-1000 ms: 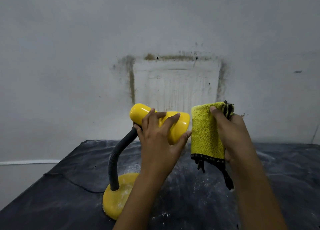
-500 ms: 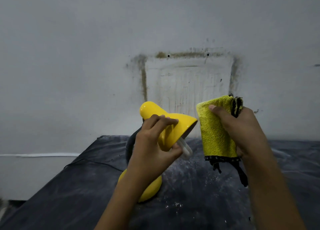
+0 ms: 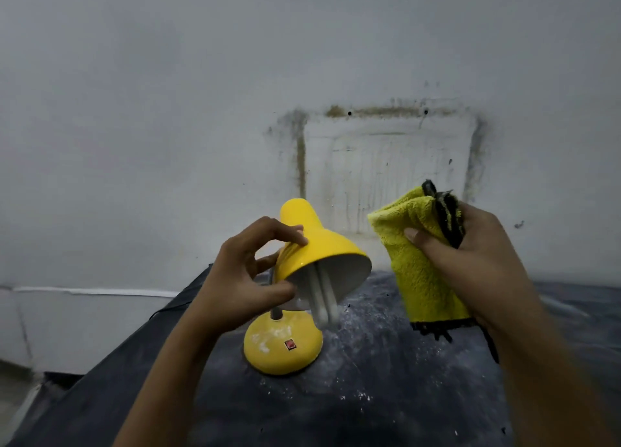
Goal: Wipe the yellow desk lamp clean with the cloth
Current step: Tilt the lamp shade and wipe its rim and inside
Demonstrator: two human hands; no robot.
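The yellow desk lamp (image 3: pixel 316 245) stands on a dark covered table (image 3: pixel 386 396), its round base (image 3: pixel 280 345) dusted with white and bearing a red switch. Its shade opens toward me and to the right, showing a white bulb (image 3: pixel 322 298). My left hand (image 3: pixel 242 275) holds the shade's left side, fingertips on top and thumb at the rim below. To the right of the shade, apart from it, my right hand (image 3: pixel 470 255) grips a folded yellow cloth (image 3: pixel 416 265) with black trim.
A stained grey wall (image 3: pixel 386 164) rises just behind the table. White dust speckles the dark cover around the lamp base. The table's left edge (image 3: pixel 100 362) drops to a pale floor. A thin cable (image 3: pixel 168 307) trails off the table's back left.
The lamp has turned: its shade now opens toward me and the base shows its switch side. My left hand's grip has loosened to fingertips and thumb. The cloth stays beside the shade.
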